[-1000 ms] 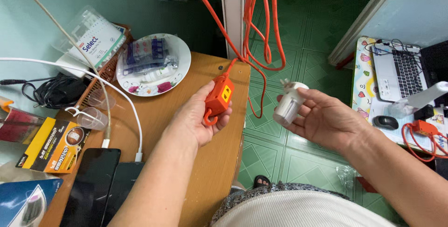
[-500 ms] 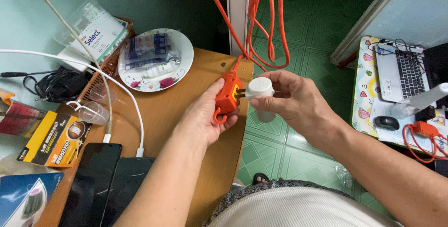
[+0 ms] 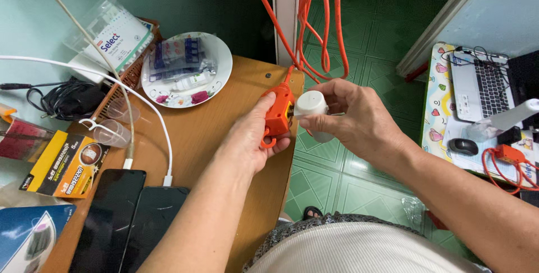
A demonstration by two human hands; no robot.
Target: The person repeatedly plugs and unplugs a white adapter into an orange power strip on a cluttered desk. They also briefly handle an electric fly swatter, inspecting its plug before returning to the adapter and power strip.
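I saw the left hand (image 3: 254,138) grip the orange socket (image 3: 279,114), upright; the right hand (image 3: 351,118) gripped the white plug (image 3: 310,104), pointing left against it.

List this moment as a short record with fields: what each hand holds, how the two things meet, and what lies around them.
left hand: grips an orange socket on an orange cord
right hand: grips a white plug-in device
contact: device pressed against the socket face; prongs hidden
table: wooden, under the left hand
on table: plate of small packets, two dark phones on white cables, yellow box
right side: laptop, mouse
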